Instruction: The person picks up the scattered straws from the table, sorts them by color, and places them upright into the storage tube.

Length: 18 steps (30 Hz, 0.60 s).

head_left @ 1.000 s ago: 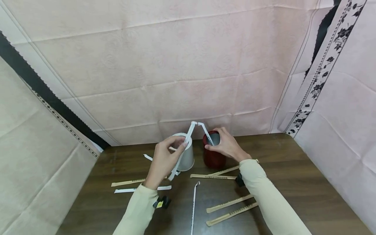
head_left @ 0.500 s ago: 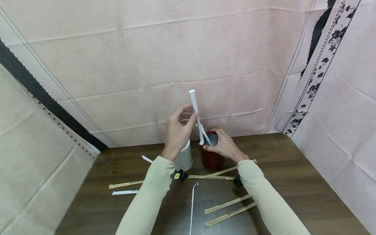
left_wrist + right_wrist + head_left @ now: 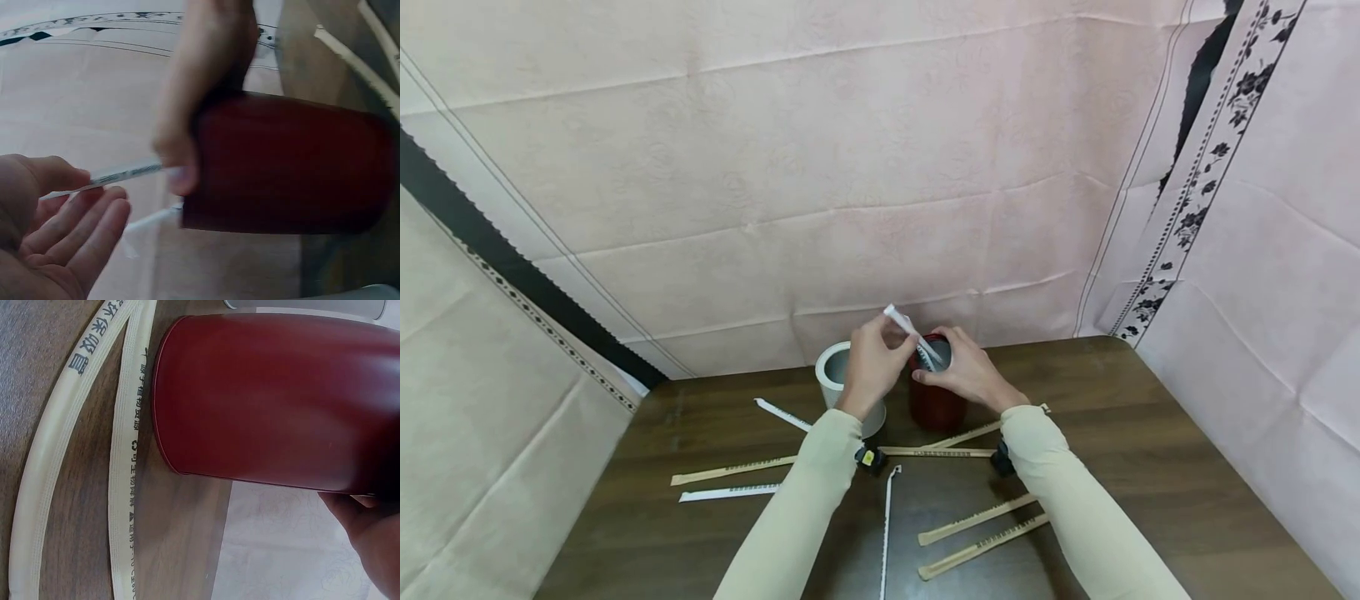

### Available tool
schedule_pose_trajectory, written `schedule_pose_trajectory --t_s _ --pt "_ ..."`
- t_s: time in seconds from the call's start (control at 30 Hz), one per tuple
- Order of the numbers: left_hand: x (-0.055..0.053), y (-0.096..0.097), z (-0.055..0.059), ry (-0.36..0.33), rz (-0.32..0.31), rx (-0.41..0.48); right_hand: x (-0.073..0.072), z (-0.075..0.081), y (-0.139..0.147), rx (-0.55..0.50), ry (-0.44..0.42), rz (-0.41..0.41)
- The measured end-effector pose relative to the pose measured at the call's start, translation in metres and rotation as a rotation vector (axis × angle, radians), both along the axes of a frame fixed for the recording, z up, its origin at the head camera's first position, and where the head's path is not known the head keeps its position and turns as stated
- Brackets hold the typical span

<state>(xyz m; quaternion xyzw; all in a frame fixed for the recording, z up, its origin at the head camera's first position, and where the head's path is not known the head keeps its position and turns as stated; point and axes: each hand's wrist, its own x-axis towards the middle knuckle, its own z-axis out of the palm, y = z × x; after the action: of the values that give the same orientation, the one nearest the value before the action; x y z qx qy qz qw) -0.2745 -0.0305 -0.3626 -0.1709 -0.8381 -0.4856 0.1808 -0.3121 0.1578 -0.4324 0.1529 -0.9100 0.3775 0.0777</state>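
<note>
Between thumb and fingertips my left hand [image 3: 874,367] pinches a white paper-wrapped straw [image 3: 125,173]. Its lower end points into the mouth of a dark red cup [image 3: 937,410]. The cup stands upright, and my right hand [image 3: 976,372] holds it by the rim, thumb at the near side. A second white-wrapped straw [image 3: 153,217] sticks out of the same cup. Left of it stands a white cup [image 3: 830,390], partly hidden by my left hand and forearm. How deep the pinched straw reaches is hidden.
Several tan-wrapped straws lie on the brown table, two crossing [image 3: 936,452] in front of the red cup, others [image 3: 983,550] nearer at right. White-wrapped straws lie at left [image 3: 730,492] and front middle [image 3: 887,533]. A cloth backdrop [image 3: 820,208] rises behind the table.
My left hand lifted the white-wrapped straw from beside the white cup, raised it upright, then lowered it tilted to the red cup's mouth. My right hand stayed on the red cup.
</note>
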Motion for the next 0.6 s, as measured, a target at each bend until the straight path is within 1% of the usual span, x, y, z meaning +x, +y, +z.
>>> schedule_pose_trajectory --t_s 0.07,0.13,0.3,0.4,0.47,0.53,0.6 --pt "0.003 -0.001 -0.009 -0.019 0.021 -0.044 0.001 0.000 0.000 0.007 0.006 -0.002" --pt "0.005 -0.001 -0.015 -0.019 0.031 -0.081 0.001 0.001 0.000 0.010 0.014 -0.003" --pt "0.014 -0.002 -0.024 -0.019 0.016 -0.133 0.002 0.000 0.002 0.012 0.052 0.005" --pt "0.019 -0.003 -0.027 -0.018 0.005 -0.147 0.003 -0.002 0.003 0.019 0.055 0.006" --pt "0.021 -0.005 -0.028 -0.023 -0.006 -0.139 0.003 -0.002 0.003 0.023 0.051 0.005" --pt "0.023 -0.008 -0.027 -0.036 -0.022 -0.122 0.002 -0.003 0.003 0.024 0.054 0.008" --pt "0.026 -0.013 -0.024 -0.048 -0.035 -0.108 0.001 -0.002 0.002 0.019 0.054 0.014"
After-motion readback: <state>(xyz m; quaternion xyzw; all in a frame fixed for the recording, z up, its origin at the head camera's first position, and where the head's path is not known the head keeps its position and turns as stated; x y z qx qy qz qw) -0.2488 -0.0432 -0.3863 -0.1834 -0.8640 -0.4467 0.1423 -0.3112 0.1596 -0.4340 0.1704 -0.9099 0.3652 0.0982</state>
